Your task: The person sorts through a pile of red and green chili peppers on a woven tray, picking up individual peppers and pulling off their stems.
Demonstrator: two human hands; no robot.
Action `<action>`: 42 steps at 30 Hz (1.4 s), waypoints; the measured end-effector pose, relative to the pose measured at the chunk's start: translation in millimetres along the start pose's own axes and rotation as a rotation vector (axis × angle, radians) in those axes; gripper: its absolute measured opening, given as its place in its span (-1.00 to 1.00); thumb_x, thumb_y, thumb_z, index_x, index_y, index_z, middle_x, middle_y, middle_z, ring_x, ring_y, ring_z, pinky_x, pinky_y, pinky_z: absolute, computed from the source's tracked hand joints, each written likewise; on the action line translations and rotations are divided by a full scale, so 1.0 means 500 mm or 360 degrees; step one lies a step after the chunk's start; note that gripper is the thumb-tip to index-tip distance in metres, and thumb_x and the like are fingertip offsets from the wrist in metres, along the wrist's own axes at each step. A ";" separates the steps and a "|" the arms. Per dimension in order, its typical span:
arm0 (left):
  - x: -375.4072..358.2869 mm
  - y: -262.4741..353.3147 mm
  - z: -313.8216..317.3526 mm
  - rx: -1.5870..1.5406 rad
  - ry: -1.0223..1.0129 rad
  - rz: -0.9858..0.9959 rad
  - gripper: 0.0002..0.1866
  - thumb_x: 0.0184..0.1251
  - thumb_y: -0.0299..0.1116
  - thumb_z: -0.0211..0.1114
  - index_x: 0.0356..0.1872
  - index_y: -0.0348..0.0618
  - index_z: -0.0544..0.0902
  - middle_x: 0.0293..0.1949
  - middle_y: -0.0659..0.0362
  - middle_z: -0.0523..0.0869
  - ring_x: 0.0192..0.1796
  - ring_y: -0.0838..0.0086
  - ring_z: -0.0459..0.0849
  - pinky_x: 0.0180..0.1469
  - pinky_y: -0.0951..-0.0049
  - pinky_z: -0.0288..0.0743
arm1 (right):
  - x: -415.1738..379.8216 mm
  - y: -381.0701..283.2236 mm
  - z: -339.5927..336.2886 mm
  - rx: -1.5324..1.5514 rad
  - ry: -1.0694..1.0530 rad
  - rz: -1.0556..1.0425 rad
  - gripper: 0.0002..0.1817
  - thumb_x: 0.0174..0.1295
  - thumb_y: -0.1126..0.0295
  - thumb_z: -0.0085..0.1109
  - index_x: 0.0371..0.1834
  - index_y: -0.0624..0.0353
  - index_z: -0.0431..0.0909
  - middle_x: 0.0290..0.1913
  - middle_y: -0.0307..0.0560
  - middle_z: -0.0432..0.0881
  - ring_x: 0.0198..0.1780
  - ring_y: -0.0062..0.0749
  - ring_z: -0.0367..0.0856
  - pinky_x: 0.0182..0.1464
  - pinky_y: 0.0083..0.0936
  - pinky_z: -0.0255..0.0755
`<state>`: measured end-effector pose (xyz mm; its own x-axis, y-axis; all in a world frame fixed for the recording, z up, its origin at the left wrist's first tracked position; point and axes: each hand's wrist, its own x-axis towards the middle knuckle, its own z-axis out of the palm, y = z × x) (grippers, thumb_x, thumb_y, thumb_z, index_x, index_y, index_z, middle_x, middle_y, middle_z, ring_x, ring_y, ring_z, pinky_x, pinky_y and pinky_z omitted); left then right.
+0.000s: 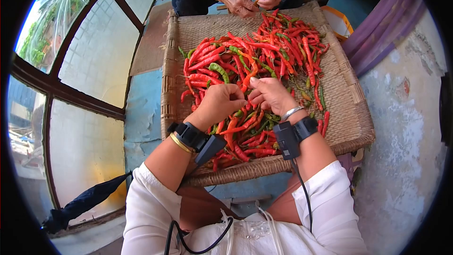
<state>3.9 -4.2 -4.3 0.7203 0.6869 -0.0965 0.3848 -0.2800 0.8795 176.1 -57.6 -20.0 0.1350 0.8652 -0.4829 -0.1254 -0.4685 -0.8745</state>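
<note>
My left hand [222,101] is closed, its fingers curled together over the heap of chili peppers [207,59]. Whatever its fingertips grip is hidden. Close beside it, my right hand [271,95] pinches an orange-red chili pepper [248,78] between thumb and fingers. Most peppers in the heap are red, with some green ones such as a curled green pepper [219,72] just beyond my left hand. They lie on a woven tray [347,108] with a thick rolled rim.
Across the tray, another person's hands [240,4] hold something small and thin. Framed window panes [94,47] stand at the left, with a folded dark umbrella [89,200] below. A purple curtain [384,26] and a worn wall [401,127] are at the right. Cables hang from my wrist devices.
</note>
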 end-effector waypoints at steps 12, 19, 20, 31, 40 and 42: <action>0.013 -0.010 -0.010 0.0328 0.0113 -0.0185 -0.77 0.05 -0.25 0.24 -0.48 -0.26 0.60 -0.64 0.05 0.58 -0.53 0.35 0.58 -0.44 0.42 0.42 | 0.015 0.034 0.009 -0.0173 -0.0134 0.0060 -0.82 0.17 0.30 -0.02 -0.29 0.18 0.44 -0.49 -0.26 0.51 -0.58 -0.68 0.43 -0.65 -0.76 0.28; 0.018 -0.062 0.012 0.0483 -0.0044 -0.0020 -0.76 0.02 -0.33 0.22 -0.35 -0.30 0.56 -0.54 0.00 0.60 -0.44 0.22 0.61 -0.38 0.34 0.44 | 0.018 0.052 0.033 0.0004 -0.0188 -0.0006 -0.45 0.15 0.33 0.00 0.17 0.38 0.17 -0.28 -0.05 0.54 -0.56 -0.49 0.50 -0.63 -0.67 0.34; 0.019 -0.070 0.020 0.0348 -0.0016 0.0111 -0.75 0.01 -0.34 0.22 -0.32 -0.31 0.54 -0.52 -0.01 0.61 -0.43 0.22 0.61 -0.36 0.35 0.44 | 0.014 0.054 0.038 0.0158 -0.0111 -0.0066 -0.54 0.17 0.28 -0.01 0.08 0.33 0.28 -0.31 -0.10 0.54 -0.56 -0.55 0.49 -0.63 -0.69 0.32; 0.029 -0.045 -0.014 0.0187 0.0271 0.0237 -0.82 0.01 -0.46 0.20 -0.31 -0.24 0.54 -0.46 0.05 0.63 -0.42 0.36 0.63 -0.36 0.44 0.47 | -0.014 -0.044 -0.023 -0.0036 0.0004 -0.0256 -0.78 0.13 0.22 0.07 -0.47 0.15 0.45 -0.66 -0.29 0.46 -0.69 -0.71 0.36 -0.71 -0.78 0.19; 0.046 -0.067 -0.036 0.1132 0.0603 0.0264 -0.67 -0.01 -0.38 0.24 -0.13 -0.08 0.50 -0.22 0.08 0.54 -0.28 0.24 0.58 -0.26 0.31 0.46 | 0.021 -0.011 -0.054 0.1066 0.0246 -0.0284 -0.72 0.18 0.18 0.01 -0.26 0.19 0.40 -0.42 -0.15 0.56 -0.41 -0.46 0.53 -0.38 -0.51 0.44; 0.043 -0.045 -0.038 0.1199 0.0498 0.0067 -0.68 0.00 -0.30 0.23 -0.15 -0.04 0.52 -0.29 0.11 0.53 -0.23 0.23 0.56 -0.22 0.28 0.45 | 0.006 -0.011 -0.019 0.0641 0.0127 -0.0232 -0.73 0.18 0.21 0.02 -0.24 0.20 0.43 -0.45 -0.19 0.55 -0.45 -0.56 0.53 -0.46 -0.64 0.43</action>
<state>0.0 29.7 -17.2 0.5911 0.7901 0.1625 0.7261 -0.6089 0.3193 186.5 -54.3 -17.2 0.2532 0.8932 -0.3716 -0.4706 -0.2218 -0.8540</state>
